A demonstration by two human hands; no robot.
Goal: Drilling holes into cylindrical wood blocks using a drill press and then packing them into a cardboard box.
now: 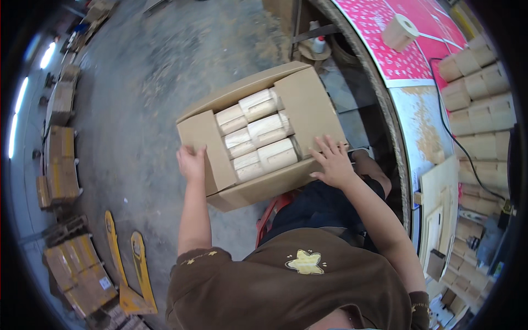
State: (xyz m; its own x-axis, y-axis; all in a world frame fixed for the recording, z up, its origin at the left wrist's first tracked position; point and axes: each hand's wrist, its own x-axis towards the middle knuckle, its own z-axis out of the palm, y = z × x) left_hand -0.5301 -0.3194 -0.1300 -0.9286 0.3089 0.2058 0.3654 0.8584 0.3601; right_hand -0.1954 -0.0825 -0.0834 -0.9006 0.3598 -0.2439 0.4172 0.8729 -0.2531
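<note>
A brown cardboard box (250,195) stands in front of me, tilted in view. Its left flap (202,132) and right flap (308,102) are folded inward over the ends. Between them show several pale wooden cylinders (269,126), lying on their sides in rows. At the box's left edge, my left hand (191,164) is closed around the left flap's edge, thumb on top. My right hand (334,163) lies open, fingers spread, on the near corner of the right flap. What supports the box is hidden.
To the right is a workbench with a pink patterned sheet (385,49) and another wooden cylinder (400,33); more cylinders (473,118) are stacked beyond. A black cable (448,124) crosses the bench. Left are a yellow pallet jack (142,275) and taped cartons (82,272).
</note>
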